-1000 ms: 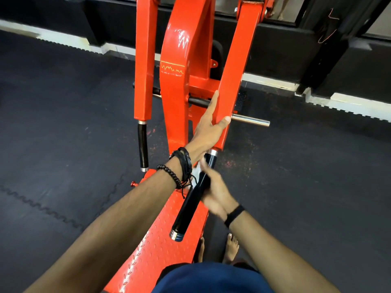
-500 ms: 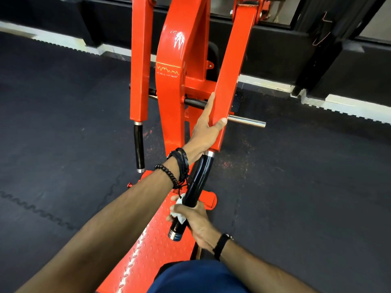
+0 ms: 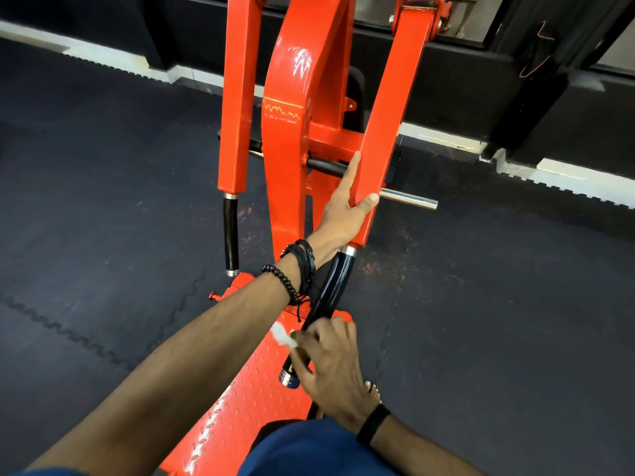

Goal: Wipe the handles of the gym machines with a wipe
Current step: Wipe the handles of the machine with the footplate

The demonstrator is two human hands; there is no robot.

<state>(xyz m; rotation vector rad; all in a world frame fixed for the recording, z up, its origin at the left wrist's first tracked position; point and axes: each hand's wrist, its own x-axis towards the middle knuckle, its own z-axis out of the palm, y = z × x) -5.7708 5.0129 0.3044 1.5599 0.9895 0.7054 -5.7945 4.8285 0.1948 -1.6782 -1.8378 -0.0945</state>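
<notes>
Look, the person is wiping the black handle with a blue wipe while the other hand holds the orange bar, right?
Not quite: the wipe is white, not blue, as the head view shows. The right hand rubs it on the black handle while the left hand holds the orange bar.

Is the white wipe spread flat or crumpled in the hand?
Crumpled. Only a small bunched white wad of the wipe sticks out beside the right hand, which grips the black handle.

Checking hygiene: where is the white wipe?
Low centre of the head view, the white wipe is in the right hand, pressed against the black handle.
</notes>
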